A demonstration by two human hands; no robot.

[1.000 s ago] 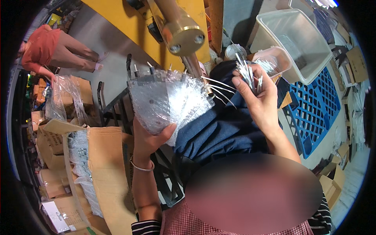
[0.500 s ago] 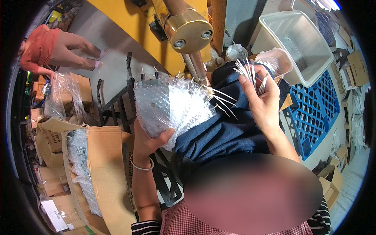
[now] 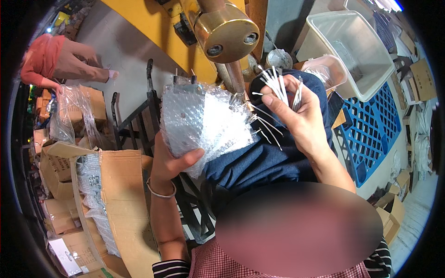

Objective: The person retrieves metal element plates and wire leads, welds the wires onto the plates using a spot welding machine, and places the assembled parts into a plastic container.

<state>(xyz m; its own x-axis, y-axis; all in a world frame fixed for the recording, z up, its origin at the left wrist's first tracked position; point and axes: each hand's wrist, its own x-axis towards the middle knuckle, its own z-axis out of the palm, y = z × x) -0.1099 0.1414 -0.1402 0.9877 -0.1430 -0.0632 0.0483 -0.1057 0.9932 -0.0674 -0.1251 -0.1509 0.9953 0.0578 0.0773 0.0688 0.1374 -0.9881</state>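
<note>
Bubble-wrapped pack (image 3: 185, 118) was above the lap, near edge toward the wearer, left of centre. Grey flat part showed through the film; dark blocks with pins (image 3: 184, 79) stuck out at its far edge. Left hand (image 3: 176, 160) gripped the near-left edge, thumb on top. White strips (image 3: 265, 125) poked out at the pack's right end; couldn't tell if fastened. Right hand (image 3: 303, 109), just right of those, pinched a loose white bundle (image 3: 280, 88).

Progress, my read: film was on, some strips out at the end, bundle not yet used up. Total count unclear.

Farther out: brass-coloured cylinder head (image 3: 229, 39) on the far side, open carton (image 3: 123, 199) with wrapped pieces near left, pale bin (image 3: 320, 48) and blue pallet (image 3: 360, 172) right, co-worker (image 3: 79, 60) far left.

Labels: print on a brown carton (image 3: 55, 167) at left; white sheet (image 3: 65, 256) too small to read. No brand made out on the pack.
</note>
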